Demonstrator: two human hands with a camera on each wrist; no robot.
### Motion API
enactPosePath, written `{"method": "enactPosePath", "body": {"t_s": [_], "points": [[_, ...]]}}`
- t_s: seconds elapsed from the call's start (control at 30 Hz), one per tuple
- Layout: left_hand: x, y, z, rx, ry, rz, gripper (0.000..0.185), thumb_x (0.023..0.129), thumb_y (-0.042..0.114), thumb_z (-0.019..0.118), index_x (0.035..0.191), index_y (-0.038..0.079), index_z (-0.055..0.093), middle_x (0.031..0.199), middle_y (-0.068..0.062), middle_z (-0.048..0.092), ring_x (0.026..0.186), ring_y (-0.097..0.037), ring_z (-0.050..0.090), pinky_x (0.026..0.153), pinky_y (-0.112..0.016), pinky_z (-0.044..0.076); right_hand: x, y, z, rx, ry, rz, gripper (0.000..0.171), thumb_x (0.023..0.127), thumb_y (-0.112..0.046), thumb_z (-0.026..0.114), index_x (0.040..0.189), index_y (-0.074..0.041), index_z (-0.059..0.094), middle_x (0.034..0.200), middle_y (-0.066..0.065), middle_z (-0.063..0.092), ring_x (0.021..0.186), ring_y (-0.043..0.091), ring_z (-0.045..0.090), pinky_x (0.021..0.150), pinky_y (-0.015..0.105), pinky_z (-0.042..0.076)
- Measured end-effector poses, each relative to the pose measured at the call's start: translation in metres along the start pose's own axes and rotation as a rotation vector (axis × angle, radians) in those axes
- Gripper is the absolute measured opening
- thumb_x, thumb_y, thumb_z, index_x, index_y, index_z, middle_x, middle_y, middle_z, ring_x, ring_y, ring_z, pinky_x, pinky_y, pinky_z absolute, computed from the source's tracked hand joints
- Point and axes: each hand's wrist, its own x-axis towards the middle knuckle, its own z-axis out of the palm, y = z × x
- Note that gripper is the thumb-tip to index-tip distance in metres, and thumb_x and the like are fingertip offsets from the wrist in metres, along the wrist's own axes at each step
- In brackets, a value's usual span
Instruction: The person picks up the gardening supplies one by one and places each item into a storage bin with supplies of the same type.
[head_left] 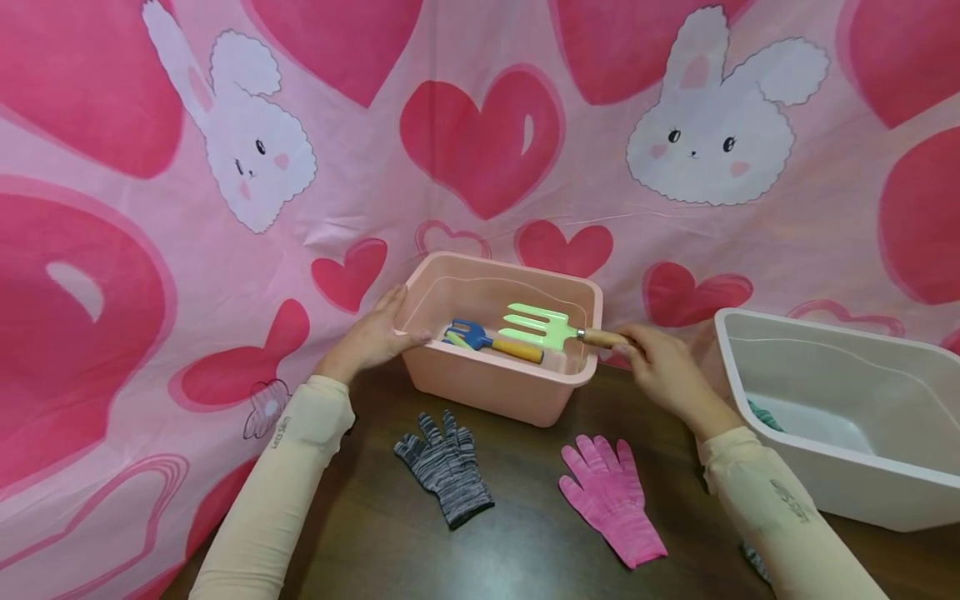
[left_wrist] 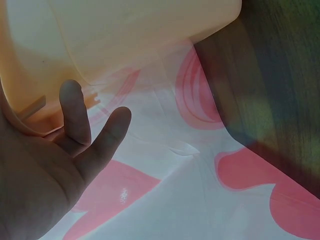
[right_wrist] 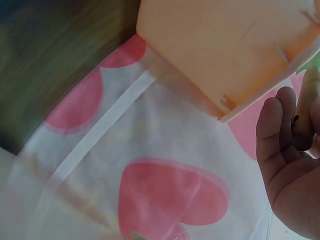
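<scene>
At the left end of the pink bin (head_left: 487, 385), my left hand (head_left: 372, 335) grips the rim, its thumb over the front edge. Two fingers (left_wrist: 116, 125) of it stretch along the bin's outside in the left wrist view. My right hand (head_left: 667, 367) holds a light green garden hand fork (head_left: 551, 328) by its wooden handle, close to the bin's right rim. The fork's tines reach over the bin's inside. Down in the bin lies a blue hand fork (head_left: 468, 334) with a yellow handle, and a small light green piece shows beside its head.
A grey knit glove (head_left: 448, 471) and a pink glove (head_left: 611, 498) lie on the dark table (head_left: 525, 554) in front of the bin. To the right stands a whitish bin (head_left: 847, 475) with something green inside. Another grey item is partly hidden beneath my right forearm.
</scene>
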Motion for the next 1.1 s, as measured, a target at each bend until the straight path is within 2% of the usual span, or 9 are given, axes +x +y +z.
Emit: {"method": "enactPosePath", "body": {"t_s": [0.37,0.67,0.93,1.1], "points": [[0.002,-0.003,0.002,0.006,0.006,0.011,0.115,0.084,0.070,0.065,0.163,0.012,0.005,0.168,-0.012,0.008,0.152,-0.035,0.010,0.119,-0.057,0.018,0.019,-0.011,0.009,0.038,-0.013,-0.022,0.016,0.095,-0.011,0.069,0.109,-0.004,0.068,0.092,0.010,0.067,0.080,0.030,0.060,0.077,0.051,0.049],[0.003,-0.003,0.003,0.004,0.001,-0.027,0.119,0.081,0.073,0.065,0.164,0.015,0.003,0.169,-0.011,0.007,0.152,-0.037,0.012,0.116,-0.062,0.022,0.030,-0.016,0.017,0.040,0.013,-0.059,0.009,0.094,-0.011,0.071,0.099,-0.006,0.065,0.082,0.005,0.061,0.075,0.028,0.057,0.069,0.043,0.046],[0.002,-0.002,0.002,-0.011,-0.001,-0.033,0.118,0.081,0.072,0.066,0.164,0.017,0.003,0.169,-0.009,0.006,0.152,-0.035,0.010,0.117,-0.061,0.021,0.038,-0.019,0.022,0.030,-0.032,-0.025,0.010,0.095,-0.012,0.070,0.098,-0.006,0.063,0.085,0.009,0.061,0.078,0.031,0.057,0.072,0.046,0.047],[0.002,-0.002,0.002,-0.009,0.000,-0.023,0.119,0.081,0.073,0.065,0.164,0.016,0.003,0.169,-0.010,0.007,0.152,-0.035,0.010,0.117,-0.060,0.020,0.042,-0.015,0.028,0.011,-0.041,-0.020,0.012,0.095,-0.014,0.070,0.096,-0.006,0.061,0.081,0.009,0.059,0.076,0.031,0.056,0.070,0.046,0.046]]}}
